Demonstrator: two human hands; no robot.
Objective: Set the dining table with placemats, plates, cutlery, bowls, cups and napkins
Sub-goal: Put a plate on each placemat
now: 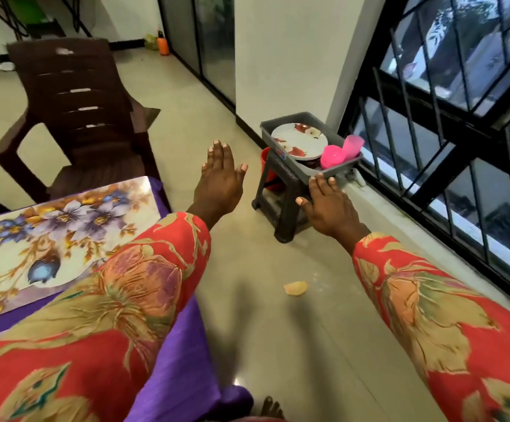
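A grey tray point(326, 173) sits on a dark plastic stool point(281, 190) by the window. In it lie white plates with red flowers point(299, 140) and pink plastic cups point(339, 152). My right hand point(328, 205) is stretched out with straight fingers, its fingertips at the tray's near rim. My left hand point(220, 178) hangs open in the air left of the stool, holding nothing. A floral placemat point(49, 236) lies on the purple-clothed table point(183, 345) at the lower left.
A brown plastic chair point(74, 117) stands at the table's far end. Barred windows point(460, 132) line the right side. A red bucket point(267, 172) sits behind the stool. A small orange scrap point(295, 288) lies on the tiled floor.
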